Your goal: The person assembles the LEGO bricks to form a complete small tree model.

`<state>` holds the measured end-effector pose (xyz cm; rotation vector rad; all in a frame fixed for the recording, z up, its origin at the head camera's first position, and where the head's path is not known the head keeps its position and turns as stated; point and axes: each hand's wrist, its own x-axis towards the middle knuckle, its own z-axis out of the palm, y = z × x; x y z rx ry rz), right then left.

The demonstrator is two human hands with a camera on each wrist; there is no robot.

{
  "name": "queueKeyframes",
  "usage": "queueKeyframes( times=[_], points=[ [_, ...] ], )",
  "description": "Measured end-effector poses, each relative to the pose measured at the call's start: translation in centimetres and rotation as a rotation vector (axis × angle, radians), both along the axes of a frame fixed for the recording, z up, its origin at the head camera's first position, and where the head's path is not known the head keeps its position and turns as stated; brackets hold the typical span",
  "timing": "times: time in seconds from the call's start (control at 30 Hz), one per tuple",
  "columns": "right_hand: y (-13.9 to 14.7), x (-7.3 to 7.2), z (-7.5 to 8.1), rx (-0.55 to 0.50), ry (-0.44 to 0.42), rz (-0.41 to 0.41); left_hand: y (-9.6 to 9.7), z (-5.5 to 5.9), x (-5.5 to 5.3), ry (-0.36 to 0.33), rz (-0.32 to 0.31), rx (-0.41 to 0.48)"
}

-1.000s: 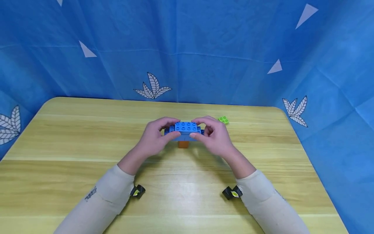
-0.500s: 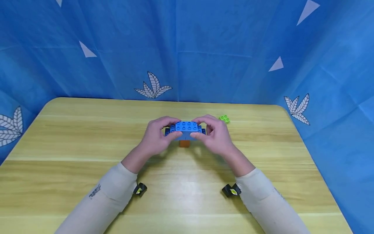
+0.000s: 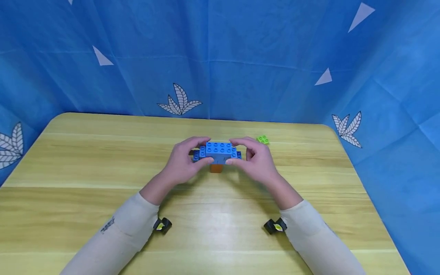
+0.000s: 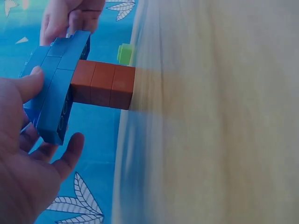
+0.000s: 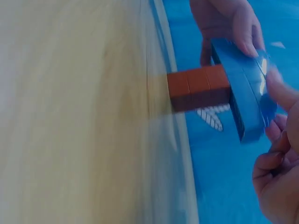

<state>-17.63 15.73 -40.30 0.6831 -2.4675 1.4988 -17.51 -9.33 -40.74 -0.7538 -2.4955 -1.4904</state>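
A mushroom-like stack stands upright near the table's middle. Its post is reddish-brown bricks point(image 4: 103, 85), topped by stepped blue layers. The uppermost blue brick point(image 3: 219, 147) has two rows of studs facing up. My left hand point(image 3: 180, 160) pinches its left end, thumb in front and index finger behind. On the opposite end, my right hand point(image 3: 256, 158) holds it likewise, fingertips close to the corner. The wider blue bricks point(image 4: 56, 93) beneath stick out on both sides. In the right wrist view, the right thumb lies against the blue layers point(image 5: 245, 88).
A small lime-green brick point(image 3: 262, 139) lies on the wooden table point(image 3: 103, 152) behind and right of the stack. A blue patterned cloth point(image 3: 220, 57) hangs beyond the table's back edge. Black wrist cameras point(image 3: 165, 225) sit by both cuffs.
The thumbs have slid slightly lower and the right hand a little outward, so more of the top blue brick's front shows. The stack stays in place.
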Motion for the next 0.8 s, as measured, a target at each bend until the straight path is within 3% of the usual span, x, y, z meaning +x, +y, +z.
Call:
queueKeyframes(
  times=[0.13, 0.33, 0.8],
  points=[
    [2.1, 0.0, -0.8, 0.028, -0.050, -0.019, -0.3, -0.2, 0.0, -0.027, -0.002, -0.031],
    [5.5, -0.4, -1.7, 0.044, -0.102, -0.163, -0.7, -0.4, -0.3, -0.062, 0.015, -0.042],
    [8.4, -3.6, -4.1, 0.104, -0.133, -0.368, -1.2, -1.0, 0.0, -0.095, 0.054, -0.022]
  ],
)
